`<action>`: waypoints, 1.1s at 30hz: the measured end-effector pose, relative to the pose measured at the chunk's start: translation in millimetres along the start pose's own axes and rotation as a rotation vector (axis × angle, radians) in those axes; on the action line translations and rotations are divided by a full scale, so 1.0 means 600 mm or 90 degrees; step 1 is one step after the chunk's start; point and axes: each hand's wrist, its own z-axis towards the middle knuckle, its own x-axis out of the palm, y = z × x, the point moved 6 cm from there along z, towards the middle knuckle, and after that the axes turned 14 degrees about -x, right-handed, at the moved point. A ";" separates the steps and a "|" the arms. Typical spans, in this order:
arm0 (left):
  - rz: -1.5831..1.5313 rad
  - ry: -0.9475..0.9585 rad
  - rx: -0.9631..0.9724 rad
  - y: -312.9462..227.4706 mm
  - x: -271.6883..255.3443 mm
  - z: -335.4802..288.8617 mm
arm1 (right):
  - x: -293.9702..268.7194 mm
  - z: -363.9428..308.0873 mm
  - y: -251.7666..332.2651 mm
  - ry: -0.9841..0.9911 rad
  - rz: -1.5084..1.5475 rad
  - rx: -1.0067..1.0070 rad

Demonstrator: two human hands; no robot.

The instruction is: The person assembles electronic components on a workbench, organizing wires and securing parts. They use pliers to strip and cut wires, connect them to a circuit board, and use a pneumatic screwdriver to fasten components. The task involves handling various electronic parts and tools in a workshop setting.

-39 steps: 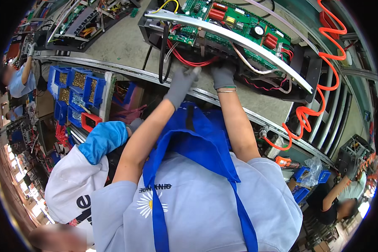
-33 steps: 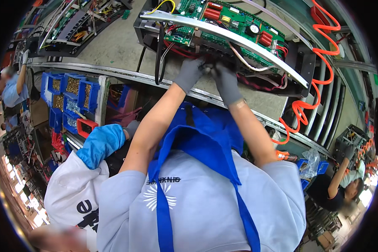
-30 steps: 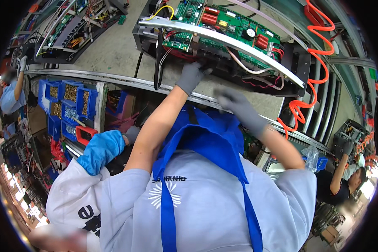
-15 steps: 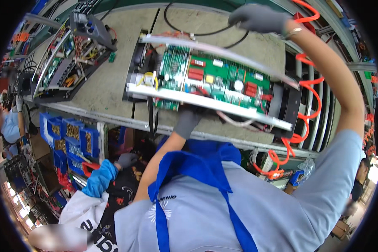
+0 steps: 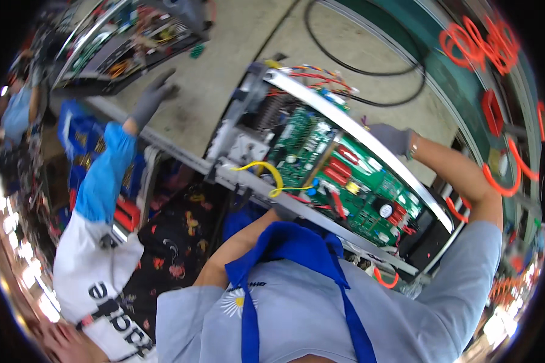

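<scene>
An open electronics chassis with silvery side rails lies slanted in front of me, its near side reaching past the bench edge toward my body. Inside are green circuit boards with red components, and a yellow wire loops up at the left end. My right hand, in a grey glove, grips the far rail; its fingertips are partly hidden. Tucked against the underside of the near rail is my gloved left hand, supporting the chassis, with most of its fingers out of sight.
A co-worker's gloved hand with a blue sleeve reaches over the bench from the left. Another opened unit stands at the far left. Behind the chassis a black cable curls. Orange coiled hoses hang at the right; blue bins sit left.
My right hand has come down from above the cable onto the far rail. The chassis is now nearer me and more slanted. The co-worker's arm has reached up over the bench.
</scene>
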 end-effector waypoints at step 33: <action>-0.523 -0.310 0.021 0.012 0.486 -0.444 | -0.196 0.006 0.440 -0.298 -0.755 -0.020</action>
